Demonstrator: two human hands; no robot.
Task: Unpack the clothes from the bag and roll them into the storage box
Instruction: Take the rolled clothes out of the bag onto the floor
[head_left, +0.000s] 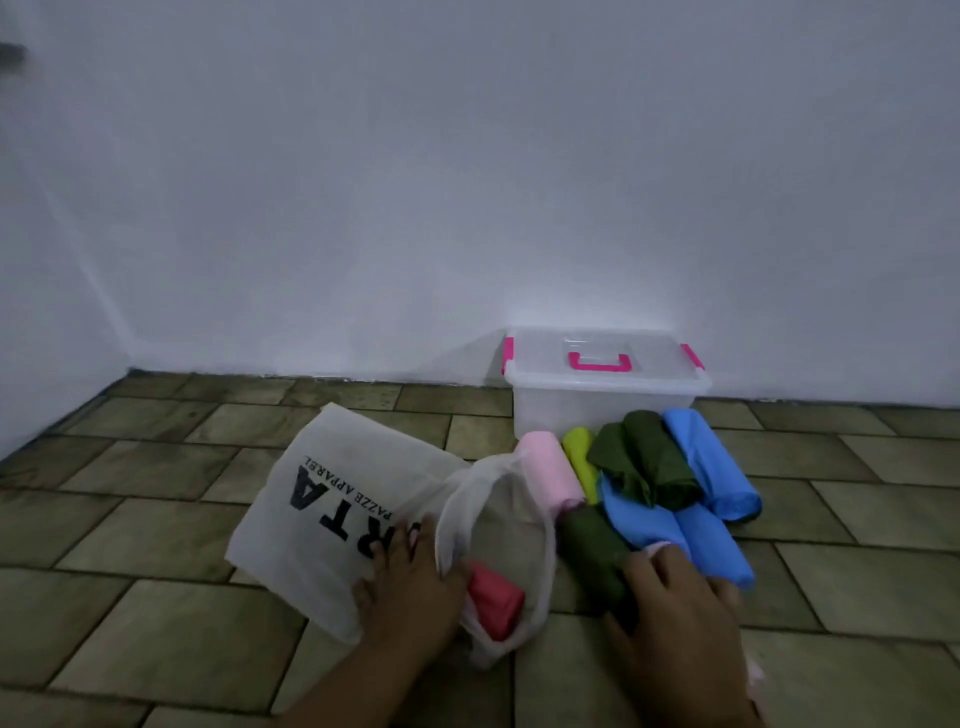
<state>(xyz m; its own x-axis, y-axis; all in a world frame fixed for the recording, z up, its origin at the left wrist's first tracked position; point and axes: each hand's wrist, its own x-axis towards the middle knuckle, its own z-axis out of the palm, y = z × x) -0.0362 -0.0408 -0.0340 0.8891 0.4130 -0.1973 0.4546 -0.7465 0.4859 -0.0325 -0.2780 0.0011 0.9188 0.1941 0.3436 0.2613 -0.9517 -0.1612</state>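
Head view, left hand fingers spread flat on white bag, red roll just beside them, right hand fingers curled round dark green roll

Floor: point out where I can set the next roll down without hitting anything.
Bare tiles lie left of the bag, up to the wall; more lie right of the blue rolls, and behind the bag, left of the box. Crowded: between bag and box, packed with rolls, with the left hand and right hand at the near edge.
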